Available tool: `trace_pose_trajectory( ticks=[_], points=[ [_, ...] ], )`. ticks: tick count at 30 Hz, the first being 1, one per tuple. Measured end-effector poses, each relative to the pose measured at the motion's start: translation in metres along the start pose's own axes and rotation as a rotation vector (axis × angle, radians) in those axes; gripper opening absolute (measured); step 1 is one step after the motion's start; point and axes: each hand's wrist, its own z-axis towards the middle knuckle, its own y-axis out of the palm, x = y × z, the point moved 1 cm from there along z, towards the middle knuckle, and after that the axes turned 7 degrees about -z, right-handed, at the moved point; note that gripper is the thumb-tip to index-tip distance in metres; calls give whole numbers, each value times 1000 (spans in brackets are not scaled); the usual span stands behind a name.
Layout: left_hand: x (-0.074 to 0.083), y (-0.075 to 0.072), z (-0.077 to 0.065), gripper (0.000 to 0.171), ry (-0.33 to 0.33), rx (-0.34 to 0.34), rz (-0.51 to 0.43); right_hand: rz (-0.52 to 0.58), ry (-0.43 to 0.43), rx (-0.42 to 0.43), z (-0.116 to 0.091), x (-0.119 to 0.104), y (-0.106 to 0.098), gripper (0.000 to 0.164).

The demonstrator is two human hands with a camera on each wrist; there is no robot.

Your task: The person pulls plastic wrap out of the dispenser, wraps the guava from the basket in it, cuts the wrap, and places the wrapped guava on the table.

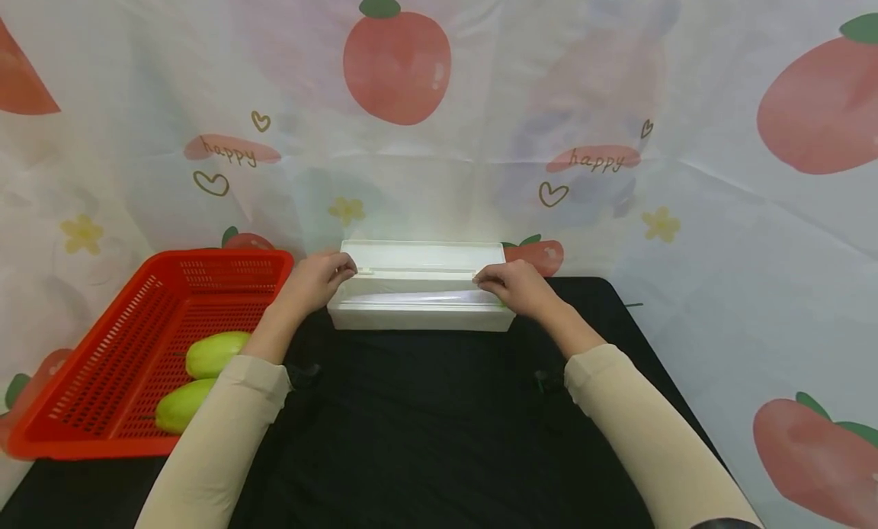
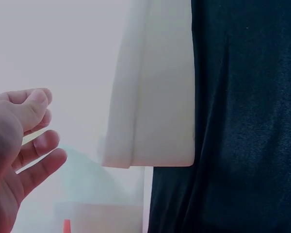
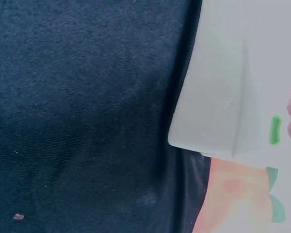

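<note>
A long white box with a smooth front (image 1: 421, 319) is sitting near the far edge of the black cloth-covered table (image 1: 418, 437), and its white flap lid (image 1: 421, 253) is standing raised at the back. Inside, a pale, shiny strip (image 1: 425, 299) is lying lengthwise. The person's left hand (image 1: 317, 281) is hovering at the box's left end, thumb and forefinger brought together and the other fingers loosely bent and spread. The right hand (image 1: 517, 285) is reaching over the right end, fingers bent toward the thumb. I cannot tell whether either one is pinching a thin edge or film. In the right wrist view, a small green bar (image 3: 275, 130) is showing beside the fingertips. To the left, a red plastic slotted basket (image 1: 89, 449) is holding two light-green, oblong vegetables (image 1: 213, 354), partly hidden by the left arm.
</note>
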Motion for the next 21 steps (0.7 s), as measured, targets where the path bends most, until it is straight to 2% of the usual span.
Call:
trace_pose_trajectory(
  ticks=[10, 21],
  points=[
    [2, -4, -2, 11, 42, 60, -52, 14, 17, 14, 0, 1, -7, 15],
    [12, -6, 2, 12, 71, 172, -104, 7, 25, 38, -1, 4, -11, 15]
  ],
)
